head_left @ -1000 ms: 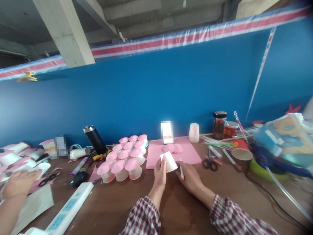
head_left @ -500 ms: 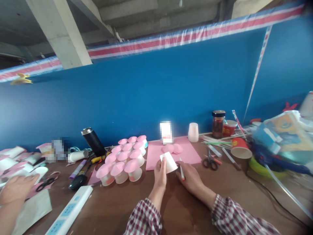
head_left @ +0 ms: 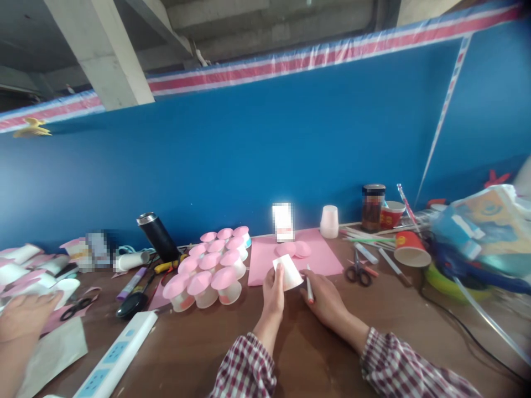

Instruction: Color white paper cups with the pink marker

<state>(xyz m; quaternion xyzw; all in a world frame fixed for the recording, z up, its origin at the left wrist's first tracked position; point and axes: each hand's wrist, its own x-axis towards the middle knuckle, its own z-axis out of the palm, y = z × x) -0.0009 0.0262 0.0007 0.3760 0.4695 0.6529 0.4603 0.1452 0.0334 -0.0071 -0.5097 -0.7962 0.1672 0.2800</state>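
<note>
My left hand (head_left: 274, 291) is closed around a white paper cup (head_left: 287, 272), which it holds tilted just above the brown table. My right hand (head_left: 324, 297), close on the cup's right, grips a white marker with a red end (head_left: 310, 290). Behind the cup lies a pink paper sheet (head_left: 323, 260) with a pair of pink paper discs (head_left: 302, 250) on it. To the left stand several cups topped with pink paper cones (head_left: 226, 278), set close together in rows. A stack of white cups (head_left: 329, 222) stands past the sheet's back right corner.
Scissors (head_left: 358, 272), a red cup (head_left: 410, 249) and a lidded jar (head_left: 373, 208) are on the right. A power strip (head_left: 118, 356), black bottle (head_left: 157, 237) and glue gun (head_left: 133, 305) are on the left. Another person's hand (head_left: 29, 318) rests near cups at far left.
The view has shifted very slightly. Both my hands keep the same hold, with the cup and marker in almost the same place.
</note>
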